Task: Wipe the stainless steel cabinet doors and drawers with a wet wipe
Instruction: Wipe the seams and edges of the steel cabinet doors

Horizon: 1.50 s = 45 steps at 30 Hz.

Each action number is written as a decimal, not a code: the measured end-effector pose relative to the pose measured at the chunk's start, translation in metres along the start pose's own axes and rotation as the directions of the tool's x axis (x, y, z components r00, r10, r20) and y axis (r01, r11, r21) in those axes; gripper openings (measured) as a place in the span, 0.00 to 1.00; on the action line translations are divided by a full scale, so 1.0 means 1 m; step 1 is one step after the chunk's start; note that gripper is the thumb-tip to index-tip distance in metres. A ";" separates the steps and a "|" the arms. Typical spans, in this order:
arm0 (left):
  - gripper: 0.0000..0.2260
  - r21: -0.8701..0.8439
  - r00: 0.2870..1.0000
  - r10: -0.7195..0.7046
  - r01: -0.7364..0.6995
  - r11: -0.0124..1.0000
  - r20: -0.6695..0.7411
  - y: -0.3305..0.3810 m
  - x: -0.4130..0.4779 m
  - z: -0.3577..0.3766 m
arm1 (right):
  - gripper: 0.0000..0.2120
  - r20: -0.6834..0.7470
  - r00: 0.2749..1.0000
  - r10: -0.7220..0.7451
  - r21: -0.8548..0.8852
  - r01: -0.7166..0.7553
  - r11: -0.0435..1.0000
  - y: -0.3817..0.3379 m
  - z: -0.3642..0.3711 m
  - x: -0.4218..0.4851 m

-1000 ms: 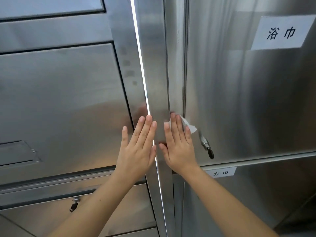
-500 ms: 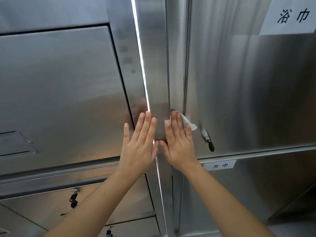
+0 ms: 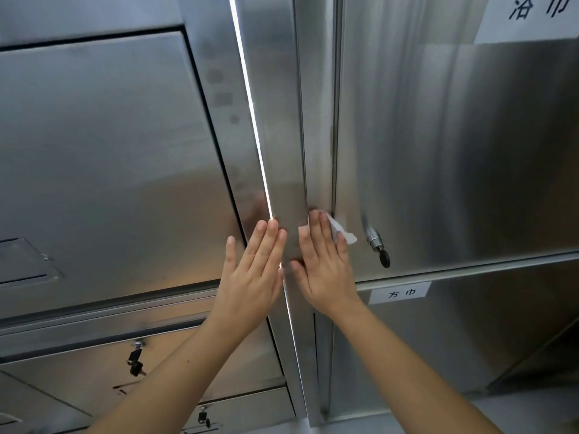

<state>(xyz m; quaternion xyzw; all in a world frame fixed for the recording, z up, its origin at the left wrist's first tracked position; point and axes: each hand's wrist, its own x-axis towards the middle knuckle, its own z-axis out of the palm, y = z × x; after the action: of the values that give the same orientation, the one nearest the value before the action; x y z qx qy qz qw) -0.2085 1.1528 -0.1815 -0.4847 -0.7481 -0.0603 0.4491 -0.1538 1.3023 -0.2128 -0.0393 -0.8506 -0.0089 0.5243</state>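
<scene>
My right hand flat, fingers straight, pressing wet wipe onto centre frame at seam of right door. 1 wipe corner pokes out at 2 o'clock of fingers. Left hand flat, empty, braced on frame at 9 o'clock.

Risks: wipe pinned, not gripped, so could slip out. Key at 3 o'clock could snag it.

Most of wipe hidden under palm. Top label cut off.
</scene>
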 end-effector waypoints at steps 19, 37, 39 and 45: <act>0.25 -0.031 0.998 -0.055 0.056 0.998 0.036 0.005 -0.001 -0.006 | 0.28 0.051 0.997 0.053 0.043 -0.055 0.998 -0.007 -0.007 0.007; 0.27 0.051 0.990 -0.088 0.094 0.994 -0.108 -0.023 0.062 -0.038 | 0.29 -0.021 1.000 0.007 0.001 -0.007 1.000 -0.007 -0.037 0.071; 0.26 0.015 0.981 -0.138 0.141 0.990 -0.138 -0.031 0.076 -0.047 | 0.29 -0.032 0.999 0.010 -0.012 -0.011 1.000 -0.007 -0.048 0.096; 0.25 0.001 0.962 -0.150 0.154 0.988 -0.227 -0.050 0.123 -0.074 | 0.32 -0.097 0.995 -0.032 -0.064 0.026 0.998 -0.008 -0.076 0.159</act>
<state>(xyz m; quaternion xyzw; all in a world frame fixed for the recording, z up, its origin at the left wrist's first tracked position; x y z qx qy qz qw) -0.2182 1.1703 -0.0308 -0.4117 -0.7276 -0.1424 0.5299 -0.1574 1.2993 -0.0360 -0.0430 -0.8235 -0.0449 0.5638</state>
